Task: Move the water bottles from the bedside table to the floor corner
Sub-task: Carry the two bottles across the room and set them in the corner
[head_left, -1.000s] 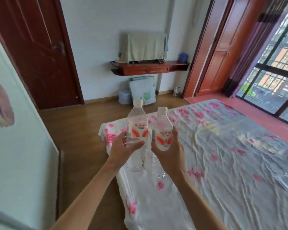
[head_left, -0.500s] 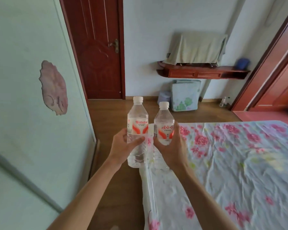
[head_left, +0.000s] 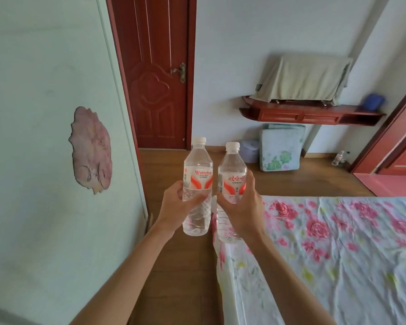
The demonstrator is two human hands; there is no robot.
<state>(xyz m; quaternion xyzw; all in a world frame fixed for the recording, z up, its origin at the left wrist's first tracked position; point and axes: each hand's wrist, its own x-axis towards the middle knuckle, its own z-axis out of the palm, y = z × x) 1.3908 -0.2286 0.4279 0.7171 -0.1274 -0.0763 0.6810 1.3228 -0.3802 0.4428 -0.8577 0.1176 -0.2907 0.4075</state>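
I hold one Wahaha water bottle (head_left: 198, 184) upright in my left hand (head_left: 177, 207), fingers wrapped around it, and a second bottle (head_left: 232, 181) gripped in my right hand (head_left: 243, 208), above the wooden floor (head_left: 181, 266), the floral bedsheet (head_left: 333, 249) to their right.

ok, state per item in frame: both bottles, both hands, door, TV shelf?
left bottle: capped, upright, held off the floor
right bottle: capped, upright, held beside the left one
left hand: closed around left bottle
right hand: closed around right bottle
door: shut
cloth: draped over whatever stands on the shelf
shelf drawers: shut
bed sheet: spread, wrinkled
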